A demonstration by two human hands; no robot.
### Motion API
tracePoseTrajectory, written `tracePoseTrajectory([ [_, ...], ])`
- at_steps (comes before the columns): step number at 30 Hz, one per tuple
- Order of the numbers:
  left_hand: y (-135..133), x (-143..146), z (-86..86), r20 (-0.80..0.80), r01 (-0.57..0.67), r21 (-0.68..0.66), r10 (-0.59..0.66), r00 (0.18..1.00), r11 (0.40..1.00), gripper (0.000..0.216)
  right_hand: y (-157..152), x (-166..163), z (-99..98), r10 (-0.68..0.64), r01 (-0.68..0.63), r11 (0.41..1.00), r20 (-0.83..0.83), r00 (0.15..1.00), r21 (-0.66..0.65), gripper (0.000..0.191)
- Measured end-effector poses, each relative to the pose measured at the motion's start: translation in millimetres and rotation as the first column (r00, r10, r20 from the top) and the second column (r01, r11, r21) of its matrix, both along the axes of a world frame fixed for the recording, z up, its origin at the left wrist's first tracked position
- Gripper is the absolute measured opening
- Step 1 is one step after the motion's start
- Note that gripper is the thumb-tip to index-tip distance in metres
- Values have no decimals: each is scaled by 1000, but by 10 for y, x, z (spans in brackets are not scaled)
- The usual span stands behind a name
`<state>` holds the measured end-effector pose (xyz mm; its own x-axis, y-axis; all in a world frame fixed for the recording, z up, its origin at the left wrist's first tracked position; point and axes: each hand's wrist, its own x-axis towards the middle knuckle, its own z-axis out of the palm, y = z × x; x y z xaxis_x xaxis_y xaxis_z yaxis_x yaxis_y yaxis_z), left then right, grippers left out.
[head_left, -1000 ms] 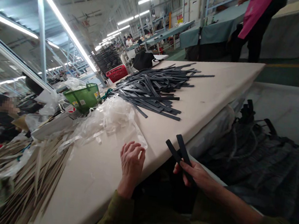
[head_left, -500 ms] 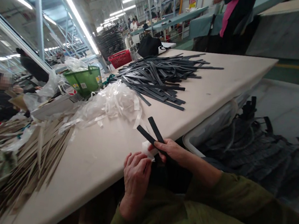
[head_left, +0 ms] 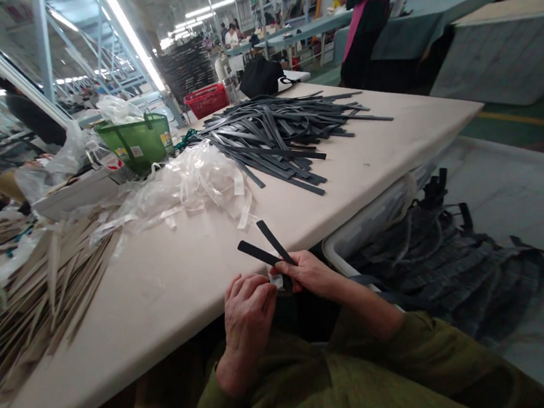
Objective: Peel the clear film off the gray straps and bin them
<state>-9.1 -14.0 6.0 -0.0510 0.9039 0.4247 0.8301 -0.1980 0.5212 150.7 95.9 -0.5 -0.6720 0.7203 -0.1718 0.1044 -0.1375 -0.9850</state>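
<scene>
My right hand (head_left: 307, 273) is closed around two dark flat strips. Their free ends fan out toward the table, the upper strip (head_left: 272, 238) slanting more steeply than the lower strip (head_left: 255, 252). Beside it, at the table's near edge, my left hand (head_left: 247, 312) has curled fingers that pinch a small white plastic piece (head_left: 276, 280), which lies right against the strips. The fingertips of the left hand are partly hidden behind its knuckles.
On the table (head_left: 180, 272) lie a heap of dark strips (head_left: 281, 126), crumpled clear plastic (head_left: 205, 183) and beige strips (head_left: 62, 278). A green bag (head_left: 136, 143) and a red basket (head_left: 207, 98) stand behind. At right, a white bin (head_left: 501, 178) holds dark strips. A person (head_left: 367, 31) stands beyond.
The view has turned slightly right, so the table shifts left. The strips in my right hand have swung lower, and less of the white plastic shows between my hands.
</scene>
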Motion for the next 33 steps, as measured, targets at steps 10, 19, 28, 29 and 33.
tracePoseTrajectory([
  [10,155,79,-61,826,323,-436,231,514,840,35,-64,152,237,-59,44,964,51,997,261,45],
  [19,365,208,-80,932,310,-361,350,94,880,32,-214,443,201,-85,66,971,73,994,228,61],
  [28,532,338,25,892,289,-314,385,-238,905,37,-686,753,141,-96,-10,949,320,943,315,59],
  [29,530,348,24,889,296,-316,391,-238,901,36,-688,751,148,-111,-23,933,347,931,360,56],
  [33,501,369,2,893,314,-307,386,-232,898,37,-660,745,148,-168,-37,898,418,893,439,46],
])
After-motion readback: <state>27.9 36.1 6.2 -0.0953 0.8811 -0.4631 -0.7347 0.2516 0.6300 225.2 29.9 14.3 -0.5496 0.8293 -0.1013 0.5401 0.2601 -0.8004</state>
